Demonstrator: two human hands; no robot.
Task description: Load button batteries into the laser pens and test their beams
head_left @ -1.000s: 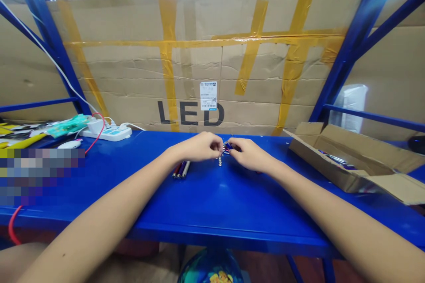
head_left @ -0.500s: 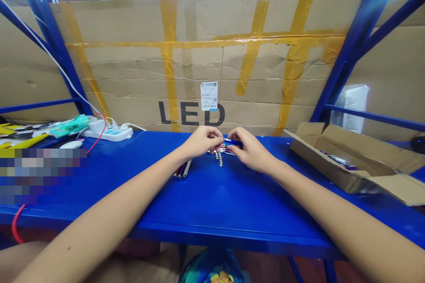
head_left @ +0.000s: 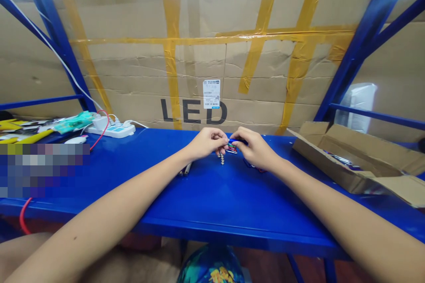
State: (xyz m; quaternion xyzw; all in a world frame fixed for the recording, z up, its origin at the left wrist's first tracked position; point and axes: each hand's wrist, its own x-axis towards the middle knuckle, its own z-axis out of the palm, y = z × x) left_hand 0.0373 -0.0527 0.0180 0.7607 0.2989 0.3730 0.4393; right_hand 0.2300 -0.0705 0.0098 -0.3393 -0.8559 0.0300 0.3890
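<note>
Near the middle of the blue table [head_left: 212,199], my right hand [head_left: 250,147] is closed on a small blue tube [head_left: 239,141]. My left hand [head_left: 212,142] pinches at the tube's left end; whether its fingertips hold a separate small part is too small to tell. Just below the fingers lie several thin coloured sticks [head_left: 232,148] and a short row of small silver pieces [head_left: 222,158]. Dark and silver tubes [head_left: 186,170] lie beside my left wrist, partly hidden by it. More small blue and red items [head_left: 254,166] show under my right hand.
An open cardboard box [head_left: 332,170] with pens inside stands at the right. A white power strip [head_left: 116,130], a red cable [head_left: 105,128] and yellow-handled tools [head_left: 33,137] are at the left. A large cardboard sheet [head_left: 139,70] stands behind the table.
The view has shifted slightly. My left hand now covers more of the tubes beside it and of the silver pieces. The blue tube lies more level between my hands.
</note>
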